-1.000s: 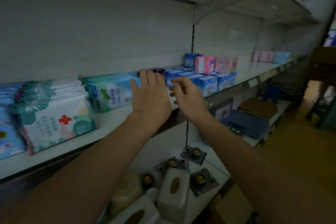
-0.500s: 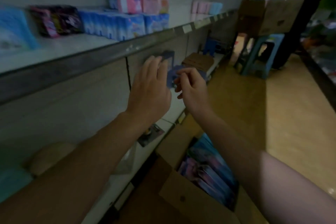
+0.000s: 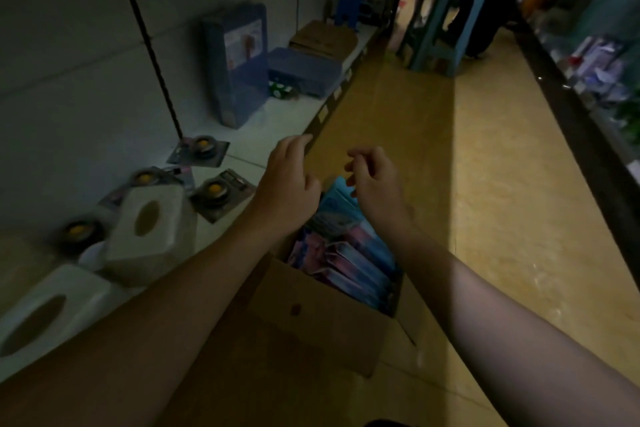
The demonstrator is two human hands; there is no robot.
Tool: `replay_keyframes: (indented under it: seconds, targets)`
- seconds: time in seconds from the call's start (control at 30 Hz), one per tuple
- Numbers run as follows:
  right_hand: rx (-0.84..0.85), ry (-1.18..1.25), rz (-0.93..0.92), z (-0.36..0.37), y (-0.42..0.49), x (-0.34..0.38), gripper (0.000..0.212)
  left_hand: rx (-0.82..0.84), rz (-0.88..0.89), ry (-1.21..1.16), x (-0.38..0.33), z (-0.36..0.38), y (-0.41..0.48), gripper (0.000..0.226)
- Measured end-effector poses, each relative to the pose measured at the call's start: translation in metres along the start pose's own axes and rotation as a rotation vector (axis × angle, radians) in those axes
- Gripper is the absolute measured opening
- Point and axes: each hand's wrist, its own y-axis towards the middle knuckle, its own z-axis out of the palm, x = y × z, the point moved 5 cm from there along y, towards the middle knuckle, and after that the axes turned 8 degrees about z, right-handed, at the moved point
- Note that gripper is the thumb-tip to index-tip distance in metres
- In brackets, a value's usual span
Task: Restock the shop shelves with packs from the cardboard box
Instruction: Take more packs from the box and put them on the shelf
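An open cardboard box [image 3: 311, 315] stands on the floor against the bottom shelf. Inside it lie several blue and pink packs [image 3: 349, 253]. My left hand [image 3: 289, 187] hovers above the box's far left corner, fingers relaxed, holding nothing. My right hand [image 3: 372, 180] hangs beside it over the far end of the packs, fingers loosely curled and empty. Both forearms reach down from the bottom of the view.
The bottom shelf [image 3: 256, 135] on the left carries white tissue boxes [image 3: 152, 229], carded round items [image 3: 214, 194], a tall blue box [image 3: 239, 62] and a flat blue box [image 3: 304, 71]. A blue stool [image 3: 446, 21] stands down the aisle. Another shelf [image 3: 588, 80] lines the right side.
My view dropped from the upper shelf with packs to the bottom shelf and the box. Both hands came away from the shelf and now hang over the box, empty.
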Motion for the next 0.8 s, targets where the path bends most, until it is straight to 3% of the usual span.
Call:
replay_keyframes:
  seconds: [0.13, 0.27, 0.47, 0.57, 0.8]
  targets:
    - [-0.055, -0.166, 0.094, -0.016, 0.008, -0.046, 0.019, 0.142, -0.116, -0.081, 0.018, 0.038, -0.004, 0.055]
    - [0.002, -0.524, 0.096, -0.020, 0.013, -0.080, 0.054, 0.294, -0.203, -0.110, 0.034, 0.070, -0.005, 0.060]
    - [0.219, -0.698, 0.113, -0.006, 0.022, -0.088, 0.084, 0.412, -0.238, -0.134, 0.044, 0.095, -0.012, 0.059]
    - [0.300, -0.788, 0.044, 0.012, 0.024, -0.082, 0.084, 0.478, -0.276, -0.173, 0.055, 0.101, -0.015, 0.059]
    - [0.210, -1.030, 0.086, 0.036, 0.040, -0.097, 0.066, 0.414, -0.370, -0.300, 0.067, 0.092, -0.021, 0.047]
